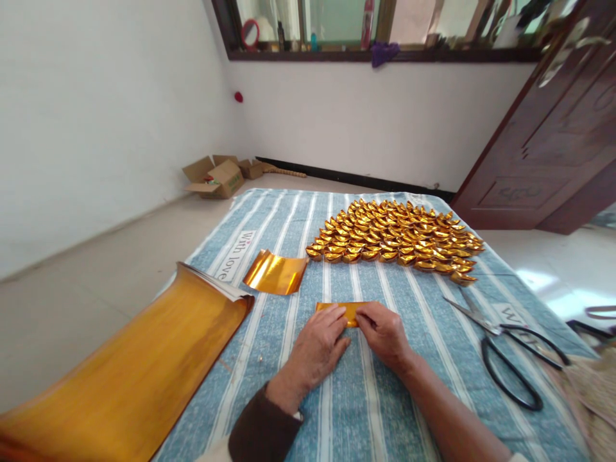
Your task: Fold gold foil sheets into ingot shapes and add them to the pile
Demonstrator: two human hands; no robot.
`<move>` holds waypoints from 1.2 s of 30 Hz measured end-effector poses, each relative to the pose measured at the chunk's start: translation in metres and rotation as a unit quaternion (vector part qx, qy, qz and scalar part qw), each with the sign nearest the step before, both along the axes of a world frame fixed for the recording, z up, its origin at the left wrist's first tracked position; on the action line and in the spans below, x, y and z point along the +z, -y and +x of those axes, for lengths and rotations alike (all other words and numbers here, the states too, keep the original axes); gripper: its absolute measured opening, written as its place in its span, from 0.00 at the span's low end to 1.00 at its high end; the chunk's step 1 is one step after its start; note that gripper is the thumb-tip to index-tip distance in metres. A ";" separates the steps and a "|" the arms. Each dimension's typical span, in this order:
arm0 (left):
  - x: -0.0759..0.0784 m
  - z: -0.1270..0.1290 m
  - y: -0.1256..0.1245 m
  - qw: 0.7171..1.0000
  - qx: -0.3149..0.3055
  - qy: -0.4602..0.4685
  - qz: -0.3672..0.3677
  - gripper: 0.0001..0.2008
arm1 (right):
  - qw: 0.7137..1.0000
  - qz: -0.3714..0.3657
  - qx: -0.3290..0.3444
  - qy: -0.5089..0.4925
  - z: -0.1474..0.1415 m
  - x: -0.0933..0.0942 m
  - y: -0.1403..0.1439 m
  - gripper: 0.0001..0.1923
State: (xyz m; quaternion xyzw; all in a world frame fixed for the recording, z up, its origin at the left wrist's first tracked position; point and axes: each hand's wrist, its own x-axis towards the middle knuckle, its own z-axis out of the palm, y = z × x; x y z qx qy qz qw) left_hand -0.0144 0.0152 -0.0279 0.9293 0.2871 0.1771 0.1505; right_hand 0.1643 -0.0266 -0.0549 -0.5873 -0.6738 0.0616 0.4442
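A small folded piece of gold foil paper lies flat on the striped cloth in front of me. My left hand rests on its left part with the fingers stretched out and lying flat. At the paper's right end, my right hand is closed, thumb and forefinger pinching the edge. Just beyond my left hand lies a curled gold foil sheet. Farther back, many folded gold paper ingots stand packed in rows.
A thick stack of large gold sheets covers the table's left side. Open scissors with black handles lie at the right. Blue striped cloth covers the table. An open cardboard box sits on the floor behind, and a brown door stands right.
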 end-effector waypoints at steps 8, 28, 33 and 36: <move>0.001 0.000 0.000 1.000 0.000 0.005 -0.006 0.15 | 0.997 -0.055 -0.055 -0.015 0.011 -0.002 -0.001 0.09; -0.003 0.001 -0.001 0.999 0.006 0.043 -0.005 0.14 | 0.984 -0.064 -0.058 0.156 0.005 0.005 0.002 0.12; -0.005 0.007 -0.002 0.998 0.030 0.062 0.012 0.09 | 0.982 -0.096 -0.065 0.149 0.009 0.003 0.001 0.16; -0.003 0.015 -0.001 0.995 0.074 0.059 0.007 0.06 | 0.981 -0.113 -0.069 0.141 0.011 0.004 0.001 0.19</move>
